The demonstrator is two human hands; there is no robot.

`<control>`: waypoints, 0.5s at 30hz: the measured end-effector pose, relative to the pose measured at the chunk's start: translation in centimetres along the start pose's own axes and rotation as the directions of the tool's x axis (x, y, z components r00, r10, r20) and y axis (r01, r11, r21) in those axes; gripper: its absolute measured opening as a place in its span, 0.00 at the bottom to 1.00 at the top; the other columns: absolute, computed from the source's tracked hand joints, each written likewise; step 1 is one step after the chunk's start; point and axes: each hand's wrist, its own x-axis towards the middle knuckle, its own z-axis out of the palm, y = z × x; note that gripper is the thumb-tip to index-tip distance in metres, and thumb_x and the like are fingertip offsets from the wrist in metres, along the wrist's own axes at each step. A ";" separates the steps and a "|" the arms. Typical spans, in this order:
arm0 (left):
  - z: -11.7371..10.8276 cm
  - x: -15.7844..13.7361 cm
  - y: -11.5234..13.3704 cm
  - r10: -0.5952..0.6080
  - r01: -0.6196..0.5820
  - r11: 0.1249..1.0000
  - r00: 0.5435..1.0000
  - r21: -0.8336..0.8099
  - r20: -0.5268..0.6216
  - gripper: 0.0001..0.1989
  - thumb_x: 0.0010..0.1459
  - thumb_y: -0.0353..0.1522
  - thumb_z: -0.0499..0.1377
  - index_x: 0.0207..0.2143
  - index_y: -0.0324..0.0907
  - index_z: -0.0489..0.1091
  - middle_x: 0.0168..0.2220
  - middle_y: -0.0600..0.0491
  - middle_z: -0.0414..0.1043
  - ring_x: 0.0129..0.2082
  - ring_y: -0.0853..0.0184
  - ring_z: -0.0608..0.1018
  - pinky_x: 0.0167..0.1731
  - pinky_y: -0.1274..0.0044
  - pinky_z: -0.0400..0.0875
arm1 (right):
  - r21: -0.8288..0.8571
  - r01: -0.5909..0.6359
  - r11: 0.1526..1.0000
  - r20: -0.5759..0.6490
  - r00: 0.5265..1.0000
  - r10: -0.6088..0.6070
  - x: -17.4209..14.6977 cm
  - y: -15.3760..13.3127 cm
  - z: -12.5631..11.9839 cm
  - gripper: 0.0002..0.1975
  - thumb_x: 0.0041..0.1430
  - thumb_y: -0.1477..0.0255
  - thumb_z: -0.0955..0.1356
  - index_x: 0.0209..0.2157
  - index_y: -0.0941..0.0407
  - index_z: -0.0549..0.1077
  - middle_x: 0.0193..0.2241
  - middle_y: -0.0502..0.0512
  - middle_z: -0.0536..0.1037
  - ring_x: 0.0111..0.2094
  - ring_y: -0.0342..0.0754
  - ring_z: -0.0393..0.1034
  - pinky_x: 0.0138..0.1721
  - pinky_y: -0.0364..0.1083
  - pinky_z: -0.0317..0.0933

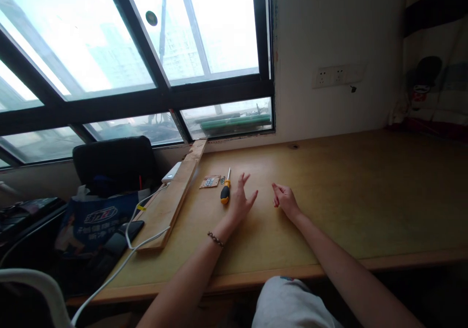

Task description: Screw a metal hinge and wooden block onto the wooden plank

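Observation:
My left hand [241,200] is over the table just right of a screwdriver, its fingers spread and nothing in them. A beaded bracelet [215,239] circles that wrist. The screwdriver [225,191], with a black and yellow handle, lies with its shaft pointing away from me. To its left are a few small screws [222,180] and a small flat tan piece [210,182] with metal-looking parts on it. Farther right, my right hand [285,200] is closed, thumb and fingers pressed together. Whatever it may hold is hidden.
A long wooden plank [171,201] runs along the left side of the yellowish table [351,206]. A white cable [127,250] crosses the plank. Left of it stand a black chair [113,160] and a blue bag [98,221]. Wall sockets [338,76] sit beyond the table.

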 end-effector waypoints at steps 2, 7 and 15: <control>1.6 -0.3 1.2 0.013 0.009 0.952 0.998 -0.307 0.068 0.35 0.55 0.38 0.53 0.61 0.41 0.40 0.56 0.44 0.61 0.57 0.63 0.63 0.56 0.68 0.53 | 0.035 0.060 0.998 0.047 0.997 -0.062 -0.2 -0.4 0.5 0.18 0.53 0.55 0.63 0.20 0.55 0.61 0.13 0.45 0.65 0.16 0.40 0.62 0.21 0.40 0.59; 5.6 0.3 3.9 -0.149 0.177 0.722 0.984 -0.669 0.099 0.26 0.59 0.40 0.45 0.58 0.42 0.53 0.60 0.45 0.54 0.58 0.61 0.61 0.55 0.68 0.58 | 0.048 0.204 0.978 0.064 0.976 -0.207 -0.1 -1.0 1.2 0.25 0.55 0.54 0.62 0.51 0.52 0.62 0.53 0.56 0.64 0.53 0.47 0.59 0.54 0.48 0.54; 9.0 0.0 5.4 -0.247 0.224 0.804 0.968 -0.551 0.033 0.28 0.57 0.41 0.43 0.60 0.48 0.49 0.59 0.46 0.56 0.63 0.58 0.49 0.56 0.60 0.53 | -0.015 0.317 0.948 0.230 0.924 -0.305 -1.2 -0.6 1.8 0.26 0.60 0.54 0.55 0.55 0.50 0.61 0.56 0.55 0.62 0.58 0.50 0.52 0.60 0.53 0.42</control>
